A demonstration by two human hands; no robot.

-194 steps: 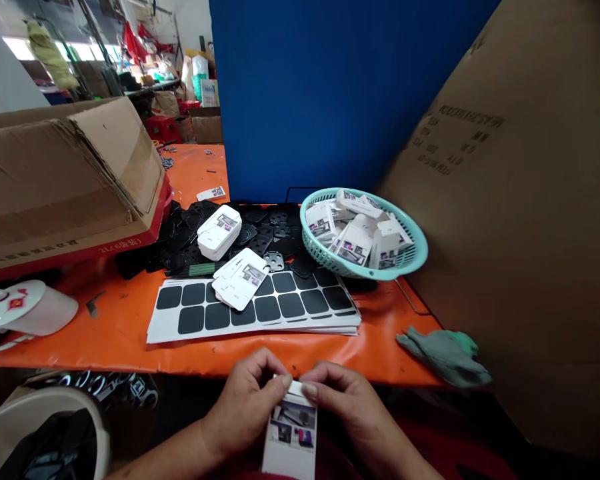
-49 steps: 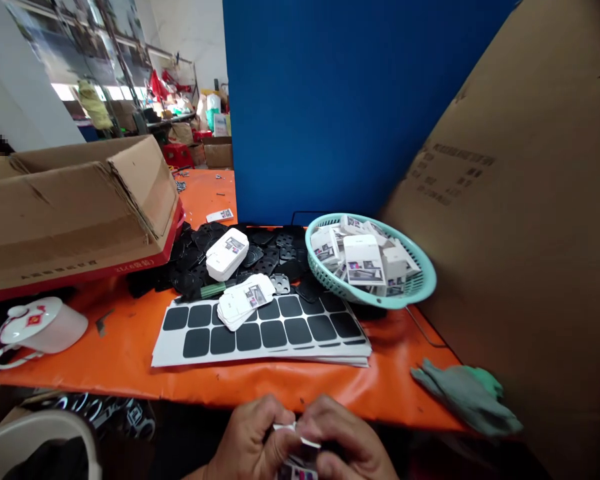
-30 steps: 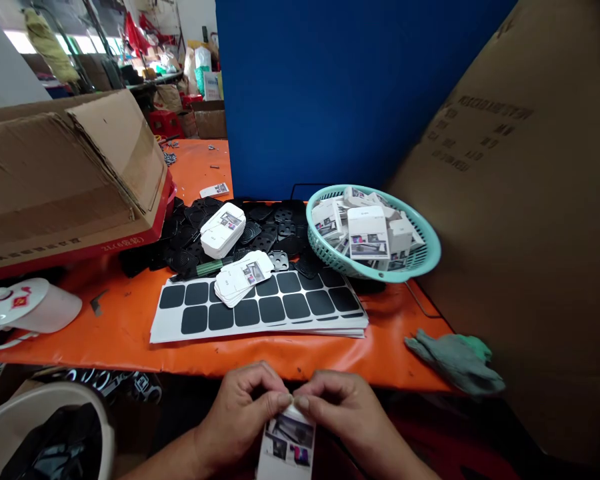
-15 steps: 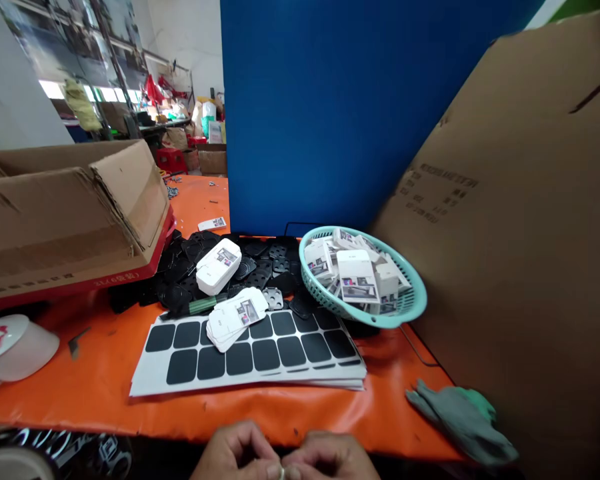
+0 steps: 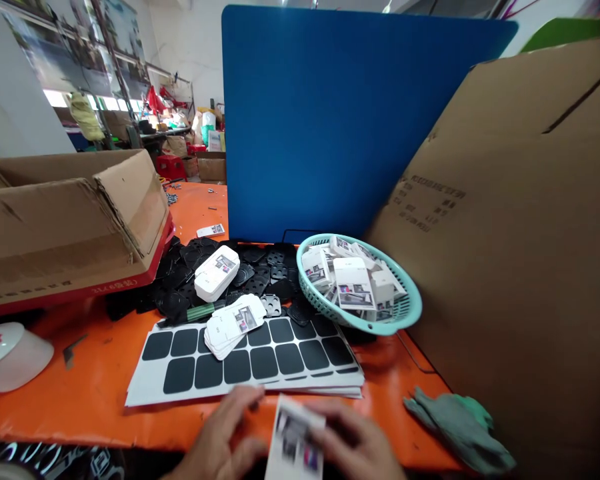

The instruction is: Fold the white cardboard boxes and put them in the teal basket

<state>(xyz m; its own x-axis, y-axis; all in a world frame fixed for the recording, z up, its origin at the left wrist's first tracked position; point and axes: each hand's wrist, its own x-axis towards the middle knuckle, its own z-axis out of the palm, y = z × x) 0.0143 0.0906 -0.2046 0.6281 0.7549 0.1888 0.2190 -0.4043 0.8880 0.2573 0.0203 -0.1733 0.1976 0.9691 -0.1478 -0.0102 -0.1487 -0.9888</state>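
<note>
At the bottom edge, my right hand [image 5: 355, 440] grips a white printed card [image 5: 286, 445] with small pictures on it. My left hand [image 5: 223, 437] is just left of the card, thumb and fingers apart; a small dark spot by its index fingertip is too blurred to make out. Beyond the hands lie sheets of black rounded-square stickers [image 5: 264, 363]. A fanned pile of white printed cards [image 5: 235, 325] rests on these sheets. Behind it, a neater stack of cards [image 5: 217, 273] sits on black plastic parts [image 5: 180, 277].
A light-blue basket [image 5: 411, 303] full of printed cards stands right of the sheets. Grey-green gloves [image 5: 455, 427] lie at the right front. An open carton [image 5: 45, 227] and a white lidded container [image 5: 17, 360] are at left. A blue panel [image 5: 350, 127] and large cardboard [image 5: 530, 267] border the table.
My hands, pinched together at the bottom edge before, have come up and apart. A printed card now shows in my right hand. The view has tilted up slightly.
</note>
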